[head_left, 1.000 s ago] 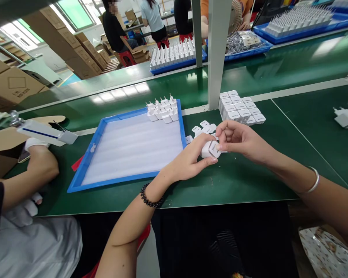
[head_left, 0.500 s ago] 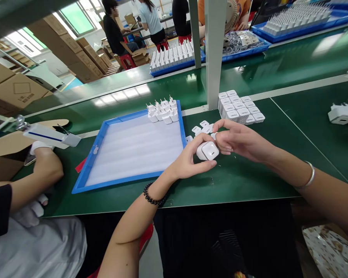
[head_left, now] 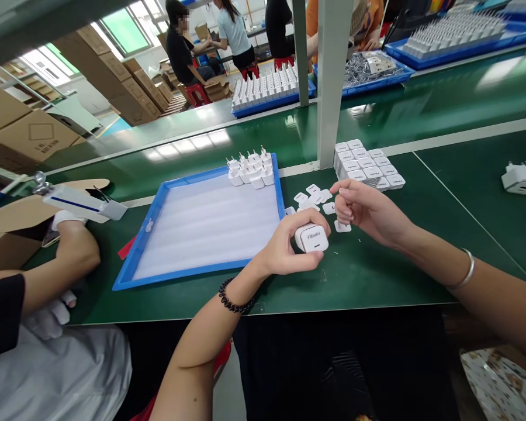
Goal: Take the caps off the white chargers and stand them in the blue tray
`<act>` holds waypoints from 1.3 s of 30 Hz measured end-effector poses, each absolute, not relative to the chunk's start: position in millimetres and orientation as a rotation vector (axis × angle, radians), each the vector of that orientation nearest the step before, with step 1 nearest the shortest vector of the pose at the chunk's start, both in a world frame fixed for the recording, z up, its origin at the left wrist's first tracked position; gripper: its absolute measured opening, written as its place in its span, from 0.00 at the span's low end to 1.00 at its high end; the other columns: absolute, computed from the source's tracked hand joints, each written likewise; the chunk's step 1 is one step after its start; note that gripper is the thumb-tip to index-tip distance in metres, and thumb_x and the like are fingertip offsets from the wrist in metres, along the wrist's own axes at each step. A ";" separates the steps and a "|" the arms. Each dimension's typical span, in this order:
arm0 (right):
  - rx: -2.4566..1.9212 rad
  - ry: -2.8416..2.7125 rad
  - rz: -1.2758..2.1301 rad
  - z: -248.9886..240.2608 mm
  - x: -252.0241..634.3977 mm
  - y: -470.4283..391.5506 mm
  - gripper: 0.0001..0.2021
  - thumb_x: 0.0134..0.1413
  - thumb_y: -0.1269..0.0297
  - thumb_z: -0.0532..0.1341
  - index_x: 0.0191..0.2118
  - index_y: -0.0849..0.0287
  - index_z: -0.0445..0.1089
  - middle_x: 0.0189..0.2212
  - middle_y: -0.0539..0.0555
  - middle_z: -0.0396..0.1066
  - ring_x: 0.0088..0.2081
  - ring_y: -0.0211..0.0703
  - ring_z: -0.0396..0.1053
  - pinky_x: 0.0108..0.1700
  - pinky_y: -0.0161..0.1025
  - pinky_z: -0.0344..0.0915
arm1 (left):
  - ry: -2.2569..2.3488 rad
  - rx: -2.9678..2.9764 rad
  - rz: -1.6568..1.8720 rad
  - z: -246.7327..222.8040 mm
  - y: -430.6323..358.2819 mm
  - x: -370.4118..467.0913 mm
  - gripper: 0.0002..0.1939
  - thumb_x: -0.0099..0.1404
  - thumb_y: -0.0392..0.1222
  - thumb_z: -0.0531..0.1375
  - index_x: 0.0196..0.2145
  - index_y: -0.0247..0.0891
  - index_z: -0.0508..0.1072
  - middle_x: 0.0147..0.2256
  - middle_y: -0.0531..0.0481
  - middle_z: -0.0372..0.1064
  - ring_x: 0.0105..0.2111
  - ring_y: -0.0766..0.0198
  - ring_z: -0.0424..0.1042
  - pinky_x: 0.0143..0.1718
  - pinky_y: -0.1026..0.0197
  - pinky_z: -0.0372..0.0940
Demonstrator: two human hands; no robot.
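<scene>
In my left hand [head_left: 284, 248] is a white wall charger [head_left: 312, 238], its face towards me with a dark port slot and the word "Fibaks". Thumb and fingers close round its sides. My right hand [head_left: 366, 210] hovers to the right of it, fingers loosely bent and apart, with nothing visible in them. Just below its fingertips lies a small white face plate [head_left: 342, 227]. More loose white plates [head_left: 314, 197] are scattered behind the charger, and neat stacks of printed plates [head_left: 368, 166] stand further back.
Left of my hands lies a blue tray [head_left: 182, 268] with several white chargers [head_left: 252, 168] in its far right corner. A metal post [head_left: 328, 88] rises behind the plates. At far right rests another charger [head_left: 522, 177]. A co-worker's arm [head_left: 76, 251] is at left.
My right hand has drawn away from the charger to the right. The charger has tipped and lowered slightly; its face now shows the printed name, which did not show before.
</scene>
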State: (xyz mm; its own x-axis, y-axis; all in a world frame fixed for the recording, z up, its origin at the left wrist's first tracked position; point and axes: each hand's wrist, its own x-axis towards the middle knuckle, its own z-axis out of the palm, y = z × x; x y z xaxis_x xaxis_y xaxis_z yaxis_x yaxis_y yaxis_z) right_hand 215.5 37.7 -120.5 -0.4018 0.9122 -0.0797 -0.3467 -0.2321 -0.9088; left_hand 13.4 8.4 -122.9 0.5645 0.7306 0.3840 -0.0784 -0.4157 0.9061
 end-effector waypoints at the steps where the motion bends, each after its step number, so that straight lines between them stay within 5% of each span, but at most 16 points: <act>1: -0.814 -1.067 1.752 -119.8 216.1 38.6 0.05 0.61 0.64 0.62 0.39 0.58 0.68 0.20 0.46 0.58 0.23 0.35 0.53 0.27 0.34 0.54 | 0.544 1.779 1.000 -122.6 8.0 13.2 0.11 0.51 0.38 0.65 0.33 0.37 0.69 0.28 0.52 0.66 0.26 0.67 0.63 0.27 0.63 0.58; 17: -0.878 -1.008 1.627 -116.9 217.0 38.9 0.01 0.58 0.69 0.62 0.35 0.59 0.69 0.19 0.46 0.55 0.23 0.34 0.52 0.26 0.32 0.54 | 0.535 1.552 1.075 -125.0 10.1 11.4 0.11 0.49 0.44 0.70 0.21 0.36 0.73 0.19 0.53 0.65 0.19 0.69 0.60 0.20 0.63 0.53; 29: -0.877 -1.024 1.629 -117.6 217.4 39.8 0.02 0.60 0.69 0.61 0.35 0.59 0.69 0.19 0.46 0.55 0.23 0.34 0.52 0.27 0.32 0.54 | 0.622 1.382 1.088 -122.9 14.3 12.4 0.08 0.53 0.39 0.64 0.20 0.34 0.74 0.19 0.51 0.68 0.21 0.66 0.64 0.26 0.61 0.58; 35: -0.899 -1.037 1.618 -118.9 217.5 43.5 0.03 0.59 0.68 0.61 0.34 0.60 0.69 0.19 0.46 0.56 0.23 0.33 0.52 0.26 0.32 0.54 | 0.798 1.253 1.038 -114.6 25.8 8.2 0.26 0.64 0.56 0.56 0.17 0.35 0.68 0.15 0.50 0.61 0.19 0.67 0.61 0.25 0.61 0.56; 39: -0.897 -1.015 1.591 -120.7 220.4 50.5 0.04 0.57 0.67 0.63 0.33 0.59 0.68 0.19 0.46 0.56 0.23 0.33 0.52 0.26 0.33 0.54 | 0.879 1.204 1.034 -107.8 40.6 -8.9 0.20 0.61 0.58 0.56 0.28 0.36 0.69 0.22 0.49 0.65 0.22 0.67 0.60 0.22 0.64 0.54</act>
State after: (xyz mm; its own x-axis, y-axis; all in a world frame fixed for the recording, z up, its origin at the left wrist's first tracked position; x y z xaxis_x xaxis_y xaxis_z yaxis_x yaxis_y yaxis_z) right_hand 220.4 50.5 -120.7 -0.2205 0.9731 -0.0669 -0.3493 -0.1429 -0.9261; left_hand -8.9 40.6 -107.8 0.3058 0.9521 -0.0008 -0.1541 0.0503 0.9868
